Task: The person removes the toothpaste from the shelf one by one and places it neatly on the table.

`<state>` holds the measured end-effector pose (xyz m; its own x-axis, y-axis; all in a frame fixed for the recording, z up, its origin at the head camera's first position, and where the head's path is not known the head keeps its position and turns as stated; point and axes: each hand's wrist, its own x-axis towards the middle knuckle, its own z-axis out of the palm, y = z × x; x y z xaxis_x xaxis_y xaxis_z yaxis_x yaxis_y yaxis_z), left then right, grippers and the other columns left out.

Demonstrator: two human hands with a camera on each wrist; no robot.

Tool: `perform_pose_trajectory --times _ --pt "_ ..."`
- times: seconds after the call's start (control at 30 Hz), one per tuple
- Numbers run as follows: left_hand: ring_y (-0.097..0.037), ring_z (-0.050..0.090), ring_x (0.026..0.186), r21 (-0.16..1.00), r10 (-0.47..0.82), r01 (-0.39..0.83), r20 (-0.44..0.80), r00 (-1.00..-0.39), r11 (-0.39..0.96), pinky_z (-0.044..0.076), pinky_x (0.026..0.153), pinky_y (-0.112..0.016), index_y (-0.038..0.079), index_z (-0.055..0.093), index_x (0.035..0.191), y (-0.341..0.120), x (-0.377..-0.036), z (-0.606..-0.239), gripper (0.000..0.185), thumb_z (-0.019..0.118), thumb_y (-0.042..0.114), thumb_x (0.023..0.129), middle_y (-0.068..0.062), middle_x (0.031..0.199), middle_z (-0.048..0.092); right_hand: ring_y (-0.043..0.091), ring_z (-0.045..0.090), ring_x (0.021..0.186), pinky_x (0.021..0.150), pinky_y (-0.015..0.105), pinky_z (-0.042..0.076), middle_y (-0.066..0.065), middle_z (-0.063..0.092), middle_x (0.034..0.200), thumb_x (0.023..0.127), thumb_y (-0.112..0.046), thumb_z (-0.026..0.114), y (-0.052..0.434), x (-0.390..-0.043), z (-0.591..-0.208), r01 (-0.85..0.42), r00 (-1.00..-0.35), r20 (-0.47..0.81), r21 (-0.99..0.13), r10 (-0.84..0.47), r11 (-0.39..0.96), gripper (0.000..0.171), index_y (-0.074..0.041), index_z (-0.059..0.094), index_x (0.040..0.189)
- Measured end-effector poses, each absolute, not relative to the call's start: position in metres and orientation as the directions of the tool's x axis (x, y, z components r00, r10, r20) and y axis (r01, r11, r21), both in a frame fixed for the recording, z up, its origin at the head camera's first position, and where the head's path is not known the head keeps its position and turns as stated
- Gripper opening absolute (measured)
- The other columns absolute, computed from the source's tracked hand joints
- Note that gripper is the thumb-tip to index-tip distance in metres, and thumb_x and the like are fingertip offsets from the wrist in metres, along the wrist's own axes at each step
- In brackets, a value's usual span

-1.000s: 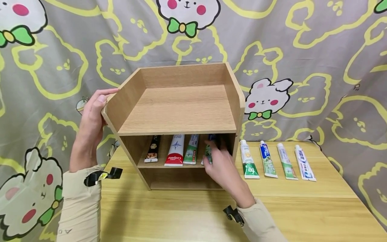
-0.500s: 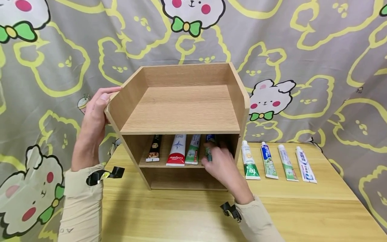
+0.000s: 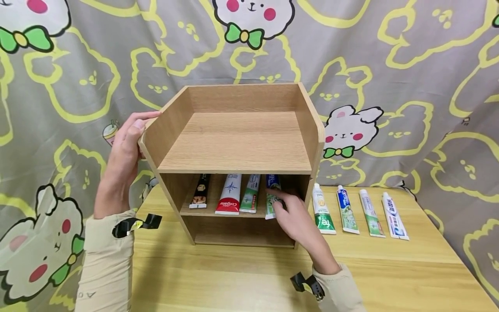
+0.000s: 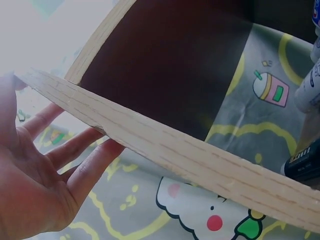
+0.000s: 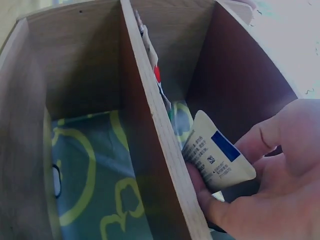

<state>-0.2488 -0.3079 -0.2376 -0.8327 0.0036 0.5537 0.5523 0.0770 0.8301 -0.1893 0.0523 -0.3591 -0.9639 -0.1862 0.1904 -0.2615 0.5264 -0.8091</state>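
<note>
Fingers of the left hand lie straight against the wooden rack's left wall, steadying it. On its middle shelf, beside three lying tubes, the right hand pinches a green-and-blue toothpaste tube. Four more tubes lie on the table alongside.

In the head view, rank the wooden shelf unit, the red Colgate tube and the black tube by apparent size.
1. wooden shelf unit
2. red Colgate tube
3. black tube, narrower than the Colgate; part of its length hides under the shelf board.
</note>
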Motion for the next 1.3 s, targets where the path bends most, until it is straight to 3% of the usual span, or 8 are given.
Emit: perform_pose_trajectory --times 0.17,0.3,0.4,0.47,0.8,0.97,1.3 --pt "-0.026 0.06 0.089 0.832 -0.002 0.55 0.552 -0.834 0.072 0.045 0.059 -0.028 0.008 0.066 0.132 -0.309 -0.249 -0.239 0.041 0.046 0.029 0.103 -0.015 0.121 0.063 0.011 0.032 0.048 0.048 0.026 0.033 0.009 0.048 0.08 0.095 -0.003 0.05 0.056 -0.185 -0.364 -0.247 -0.965 0.177 -0.865 -0.196 0.436 0.048 -0.008 0.063 0.141" --pt "-0.024 0.062 0.085 0.835 -0.01 0.547 0.549 -0.836 0.064 0.047 0.058 -0.027 0.008 0.067 0.131 -0.31 -0.248 -0.239 0.04 0.047 0.029 0.103 -0.014 0.119 0.065 0.015 0.049 0.064 0.056 0.024 0.041 0.013 0.063 0.107 0.089 0.001 0.056 0.058 -0.179 -0.367 -0.249 -0.96 0.185 -0.906 -0.212 0.341 0.051 -0.008 0.065 0.138" --pt "-0.023 0.062 0.082 0.836 -0.016 0.546 0.547 -0.837 0.052 0.047 0.057 -0.026 0.008 0.067 0.131 -0.311 -0.248 -0.239 0.04 0.048 0.029 0.103 -0.014 0.118 0.066 0.021 0.06 0.09 0.071 0.025 0.051 0.015 0.06 0.134 0.089 0.002 0.06 0.059 -0.176 -0.37 -0.263 -0.952 0.205 -0.928 -0.227 0.264 0.049 -0.007 0.066 0.137" --pt "-0.023 0.061 0.083 0.838 -0.017 0.545 0.546 -0.838 0.043 0.047 0.058 -0.026 0.008 0.067 0.131 -0.311 -0.247 -0.239 0.04 0.048 0.03 0.103 -0.014 0.118 0.066 0.025 0.06 0.103 0.079 0.027 0.053 0.016 0.058 0.139 0.09 0.002 0.062 0.059 -0.173 -0.372 -0.265 -0.948 0.214 -0.94 -0.234 0.214 0.047 -0.007 0.067 0.136" --pt "-0.026 0.06 0.092 0.845 -0.009 0.533 0.534 -0.846 0.037 0.049 0.063 -0.028 0.01 0.066 0.133 -0.31 -0.247 -0.238 0.041 0.049 0.032 0.102 -0.014 0.125 0.063 0.03 0.063 0.113 0.082 0.031 0.059 0.013 0.052 0.146 0.088 0.007 0.068 0.068 -0.162 -0.38 -0.276 -0.919 0.258 -0.961 -0.298 0.019 0.055 -0.011 0.061 0.14" --pt "-0.027 0.06 0.096 0.845 -0.004 0.534 0.535 -0.845 0.037 0.05 0.065 -0.029 0.009 0.066 0.133 -0.309 -0.247 -0.238 0.042 0.049 0.033 0.102 -0.015 0.126 0.062 0.029 0.065 0.108 0.075 0.034 0.061 0.011 0.051 0.146 0.086 0.008 0.07 0.073 -0.158 -0.384 -0.275 -0.915 0.261 -0.961 -0.308 0.002 0.059 -0.012 0.059 0.141" --pt "-0.027 0.059 0.096 0.845 -0.005 0.533 0.534 -0.846 0.035 0.049 0.066 -0.03 0.01 0.066 0.133 -0.307 -0.249 -0.238 0.042 0.048 0.032 0.102 -0.015 0.126 0.061 0.03 0.065 0.111 0.08 0.041 0.061 0.006 0.05 0.147 0.085 0.009 0.074 0.081 -0.149 -0.388 -0.275 -0.909 0.269 -0.961 -0.319 -0.026 0.062 -0.015 0.058 0.139"
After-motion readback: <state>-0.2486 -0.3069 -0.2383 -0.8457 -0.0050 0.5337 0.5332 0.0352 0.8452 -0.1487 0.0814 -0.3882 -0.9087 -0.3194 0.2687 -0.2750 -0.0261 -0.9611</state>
